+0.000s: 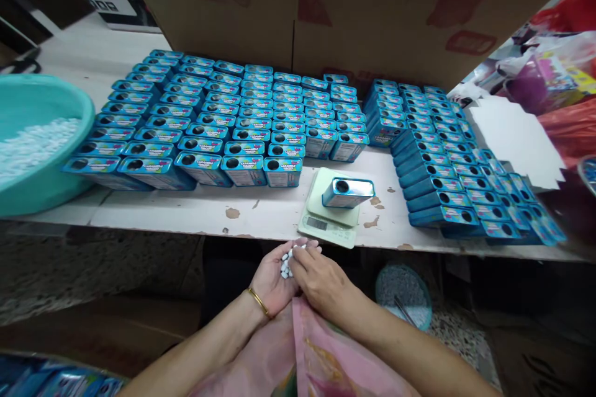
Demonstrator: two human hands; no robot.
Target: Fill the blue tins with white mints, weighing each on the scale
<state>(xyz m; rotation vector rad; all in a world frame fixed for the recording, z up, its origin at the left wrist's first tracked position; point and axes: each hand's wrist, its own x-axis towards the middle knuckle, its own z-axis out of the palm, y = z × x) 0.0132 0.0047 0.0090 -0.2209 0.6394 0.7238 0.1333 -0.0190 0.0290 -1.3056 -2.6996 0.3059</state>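
My left hand (274,278) is cupped palm up at the table's front edge, holding a small heap of white candies (285,270). The fingers of my right hand (323,276) are bent together over that heap, touching the candies; their tips are partly hidden. Just beyond both hands, a pale green kitchen scale (321,211) rests on the table, its display too blurred to read. On its platform a blue tin (348,193) stands upright, with a bare silvery top and a dark round hole in it.
Rows of blue tins with printed tops (254,118) fill the left and middle; another block of tins (433,167) stands right. A turquoise basin (69,99) of white candies is at far left. Behind rises a cardboard box (261,6). Below the table is a bucket (426,316).
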